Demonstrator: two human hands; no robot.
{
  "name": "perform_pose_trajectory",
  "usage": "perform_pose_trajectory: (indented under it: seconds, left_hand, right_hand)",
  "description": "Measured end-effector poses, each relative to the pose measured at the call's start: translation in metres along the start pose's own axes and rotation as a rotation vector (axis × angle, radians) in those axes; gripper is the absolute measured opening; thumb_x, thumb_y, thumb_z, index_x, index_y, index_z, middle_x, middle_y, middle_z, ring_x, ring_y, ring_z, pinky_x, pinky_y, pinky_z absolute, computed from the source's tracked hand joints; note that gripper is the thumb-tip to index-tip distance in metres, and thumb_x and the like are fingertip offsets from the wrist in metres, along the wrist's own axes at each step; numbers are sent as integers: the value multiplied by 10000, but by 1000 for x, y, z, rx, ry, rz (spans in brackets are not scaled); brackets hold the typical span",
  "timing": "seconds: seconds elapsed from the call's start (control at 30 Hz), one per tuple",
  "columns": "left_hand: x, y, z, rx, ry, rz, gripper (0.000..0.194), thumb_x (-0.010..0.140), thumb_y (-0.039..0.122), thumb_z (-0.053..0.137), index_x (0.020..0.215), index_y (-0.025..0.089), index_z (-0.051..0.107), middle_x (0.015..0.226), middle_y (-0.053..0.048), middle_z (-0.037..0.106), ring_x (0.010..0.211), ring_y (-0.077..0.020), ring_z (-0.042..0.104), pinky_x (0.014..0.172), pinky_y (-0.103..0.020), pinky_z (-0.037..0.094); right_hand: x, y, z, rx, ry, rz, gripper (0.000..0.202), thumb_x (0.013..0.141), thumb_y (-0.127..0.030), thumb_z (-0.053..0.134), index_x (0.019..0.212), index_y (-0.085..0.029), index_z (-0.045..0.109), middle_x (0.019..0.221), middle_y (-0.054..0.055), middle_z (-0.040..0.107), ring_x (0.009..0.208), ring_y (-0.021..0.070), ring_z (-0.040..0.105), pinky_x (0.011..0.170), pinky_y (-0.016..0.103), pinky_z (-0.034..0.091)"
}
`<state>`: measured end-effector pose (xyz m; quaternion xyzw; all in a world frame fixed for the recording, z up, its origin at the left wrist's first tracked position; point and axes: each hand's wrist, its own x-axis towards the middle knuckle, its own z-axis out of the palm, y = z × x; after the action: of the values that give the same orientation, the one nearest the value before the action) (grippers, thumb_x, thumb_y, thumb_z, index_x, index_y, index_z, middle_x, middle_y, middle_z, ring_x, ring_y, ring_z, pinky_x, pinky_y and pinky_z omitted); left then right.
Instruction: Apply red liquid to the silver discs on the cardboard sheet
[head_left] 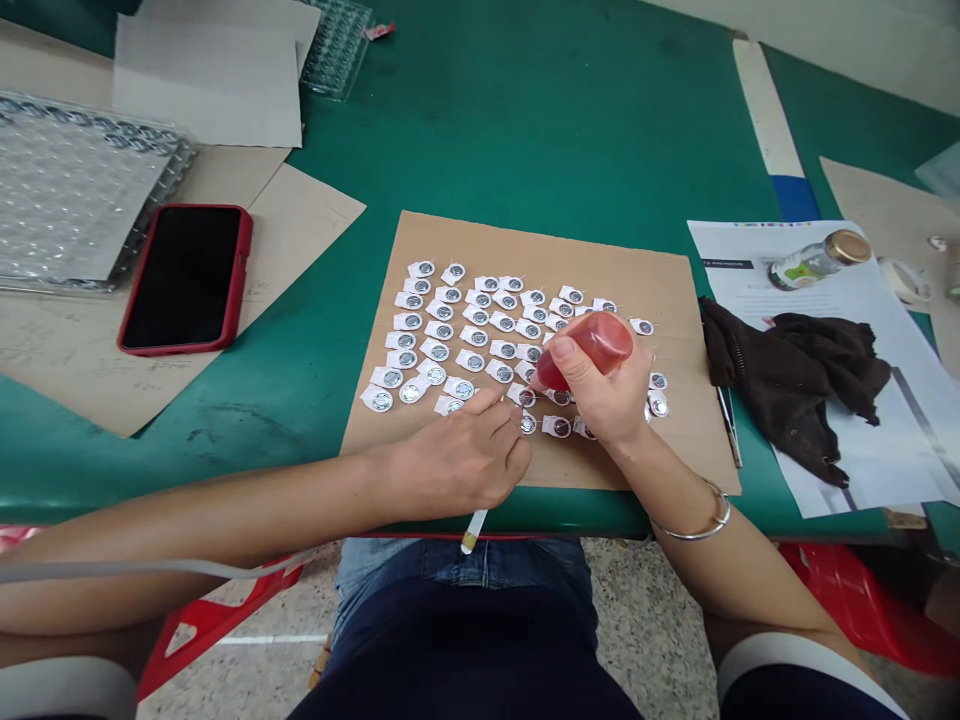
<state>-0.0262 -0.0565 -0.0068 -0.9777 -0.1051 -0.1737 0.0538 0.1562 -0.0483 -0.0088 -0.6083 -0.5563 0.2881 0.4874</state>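
1. Round tabbed pieces (471, 361) lie in rough rows across a brown cardboard sheet (675, 300) on the green table (525, 130). They have white tabs and shiny, ringed centres. Directions below run from the sheet's middle, with 12 o'clock at the far side.
2. At about 6 to 7 o'clock, the left hand (476, 452) is closed round a slim tool (475, 528), whose pale handle pokes out below the palm, over the table's near edge. Its working tip is too small to make out clearly.
3. Toward 3 o'clock, the right hand (619, 395) is wrapped round a glossy red container (589, 350), held tilted low over the pieces, its narrow end near the left fingertips. A silver bangle (701, 530) circles that wrist.
4. At 9 o'clock, a phone in a red case (186, 278) rests on brown paper (300, 200); a clear plastic tray (75, 200) sits just beyond it.
5. Around 10 to 11 o'clock lie a pale sheet (210, 90) and another clear tray (337, 45).
6. At 3 o'clock, a dark brown cloth (795, 370) lies bunched on printed paper (750, 240). A jar with a gold lid (817, 262) lies on its side between 2 and 3 o'clock.
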Motion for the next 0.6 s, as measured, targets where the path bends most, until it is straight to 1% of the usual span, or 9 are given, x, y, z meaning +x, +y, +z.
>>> perform_pose_trajectory:
  seconds: [0.2, 0.4, 0.6]
  left_hand:
    - [1, 0, 1, 24, 17, 6, 190, 829, 45, 453, 680, 138, 528, 623, -44, 565, 623, -158, 495, 709, -355, 447]
    - [2, -1, 0, 29, 7, 4, 195, 838, 50, 443, 683, 140, 521, 620, -42, 559, 635, -159, 496, 721, -359, 440]
    - [2, -1, -1, 23, 5, 0, 203, 839, 43, 428, 685, 138, 520, 626, -46, 566, 635, -160, 497, 724, -358, 441]
  right_hand:
    - [-1, 0, -1, -5, -2, -13, 250, 701, -429, 650, 781, -204, 574, 732, 18, 593, 684, 140, 574, 660, 339, 511]
    - [-1, -2, -1, -19, -50, -10, 254, 714, -433, 637, 767, -197, 562, 703, 12, 583, 634, 126, 561, 639, 326, 498]
    - [0, 0, 0, -3, -30, -9, 238, 719, -422, 634, 775, -201, 565, 713, 11, 588, 651, 129, 568, 657, 332, 501]
